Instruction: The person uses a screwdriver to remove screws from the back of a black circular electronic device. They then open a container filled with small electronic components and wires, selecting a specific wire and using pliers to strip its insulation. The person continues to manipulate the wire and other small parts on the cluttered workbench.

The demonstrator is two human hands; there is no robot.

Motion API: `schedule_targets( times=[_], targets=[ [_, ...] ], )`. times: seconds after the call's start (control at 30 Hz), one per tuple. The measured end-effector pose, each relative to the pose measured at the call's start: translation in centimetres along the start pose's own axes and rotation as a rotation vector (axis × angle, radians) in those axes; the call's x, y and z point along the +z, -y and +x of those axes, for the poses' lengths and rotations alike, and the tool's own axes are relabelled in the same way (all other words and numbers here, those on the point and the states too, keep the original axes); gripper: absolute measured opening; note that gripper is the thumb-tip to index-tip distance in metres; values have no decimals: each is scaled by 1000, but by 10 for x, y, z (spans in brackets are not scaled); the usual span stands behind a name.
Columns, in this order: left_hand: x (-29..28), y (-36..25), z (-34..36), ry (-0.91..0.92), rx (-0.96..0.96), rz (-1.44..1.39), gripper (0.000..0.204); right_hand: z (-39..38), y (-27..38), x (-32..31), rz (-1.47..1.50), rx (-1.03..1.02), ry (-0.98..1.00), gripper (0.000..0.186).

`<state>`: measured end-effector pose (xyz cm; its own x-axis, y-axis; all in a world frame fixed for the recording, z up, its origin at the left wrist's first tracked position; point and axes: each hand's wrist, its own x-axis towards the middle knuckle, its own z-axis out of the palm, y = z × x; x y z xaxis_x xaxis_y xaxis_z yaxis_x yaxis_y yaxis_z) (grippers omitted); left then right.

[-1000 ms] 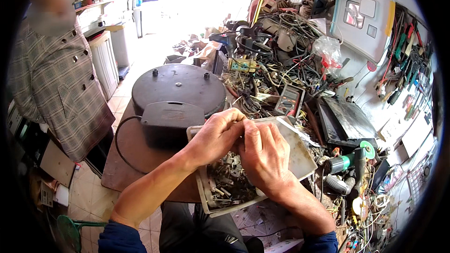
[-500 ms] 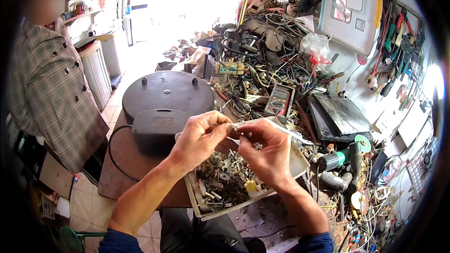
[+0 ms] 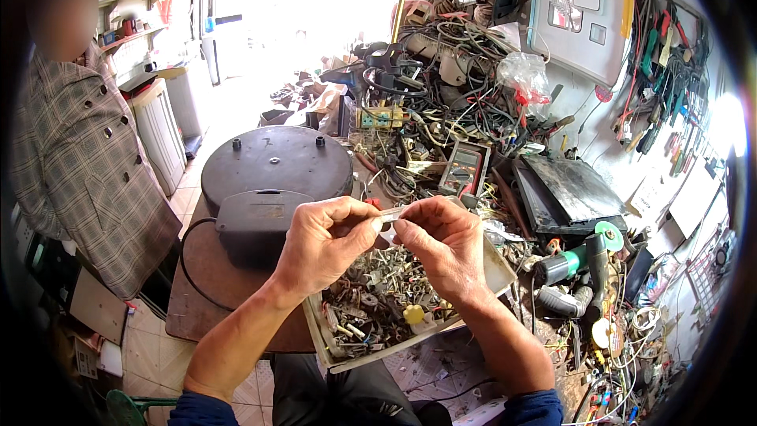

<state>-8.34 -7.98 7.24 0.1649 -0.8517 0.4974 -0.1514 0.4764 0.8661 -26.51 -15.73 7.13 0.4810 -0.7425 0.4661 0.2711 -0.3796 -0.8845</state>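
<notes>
Both my hands are raised over a shallow, pale tray (image 3: 378,356) of loose screws and small metal parts. Between them is a small, light-coloured strip-like piece (image 3: 391,214); its exact kind is too small to make out. My left hand (image 3: 325,243) pinches its left end between thumb and fingers. At the other end, the thumb and fingertips of my right hand (image 3: 446,246) close on it. Among the parts below lies a yellow knob (image 3: 413,314). The fingers partly hide the piece, and my hands cover the tray's far side.
A round black appliance (image 3: 276,159) with a cable rests on the brown table (image 3: 193,300). Beyond lie a multimeter (image 3: 464,167) and heaped wires (image 3: 441,95). A green angle grinder (image 3: 561,267) is at right. Someone in a plaid coat (image 3: 87,158) stands at left.
My left hand has shifted slightly left and lower, and the fingertips sit a little farther apart. More of the light piece shows between them. The whole view has tilted slightly.
</notes>
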Motion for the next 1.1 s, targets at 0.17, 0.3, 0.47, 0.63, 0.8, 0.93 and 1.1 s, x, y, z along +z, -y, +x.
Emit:
schedule_targets(
  times=[0.17, 0.3, 0.47, 0.63, 0.8, 0.93, 1.1],
  targets=[
    [-2, 5, 1, -13, 6, -2, 15, -2, 3, -1, -33, -3, 8, 14],
    [-2, 2, -1, -6, -21, 68, 14, -2, 4, 2, -73, -53, -2, 13],
    [0, 6, 0, -6, 24, 44, 11, -2, -7, 2, -340, -284, -45, 12],
    [3, 8, -2, -64, 120, 124, 10, -3, -6, 6, -592, -462, -51, 13],
    [4, 11, -2, -113, 270, 311, 13, -5, 0, 8, -670, -504, -16, 11],
    [6, 8, -2, -121, 304, 330, 16, -6, 0, 8, -677, -494, -4, 11],
    [6, 8, -2, -126, 317, 347, 16, -6, -1, 7, -678, -496, -13, 11]
  ],
)
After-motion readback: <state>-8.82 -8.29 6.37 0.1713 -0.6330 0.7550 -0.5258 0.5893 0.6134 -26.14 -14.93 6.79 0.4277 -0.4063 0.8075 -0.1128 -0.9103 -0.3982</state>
